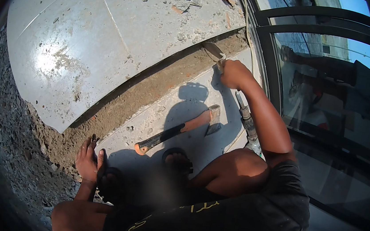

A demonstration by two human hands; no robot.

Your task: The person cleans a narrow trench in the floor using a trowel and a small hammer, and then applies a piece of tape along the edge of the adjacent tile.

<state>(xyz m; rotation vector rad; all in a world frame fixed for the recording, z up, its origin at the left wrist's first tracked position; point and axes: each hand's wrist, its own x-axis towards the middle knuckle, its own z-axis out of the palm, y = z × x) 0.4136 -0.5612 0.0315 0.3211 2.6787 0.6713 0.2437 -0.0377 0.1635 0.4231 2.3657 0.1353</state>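
Brown sand strip (152,85): I've the trowel (213,50) at its far end, right hand (236,74) gripping.
Left hand (87,161): open, near the ledge (149,118).
Obstacles: axe (174,133), power tool (248,123) on the ledge.
Room: sand between grey tiles (128,10) and ledge.

Landmark: axe (171,133), lying on near ledge (142,118). Beyond axe: soil trench (152,84), then far paving (81,12). Beyond and right of axe: right hand (235,74), trowel (212,51) in it, blade at trench. Right of axe: power tool (249,124); farther right, glass door (301,110). Nearer and left of axe: left hand (87,161), by ledge corner. Far left of axe: gravelly ground (12,152).
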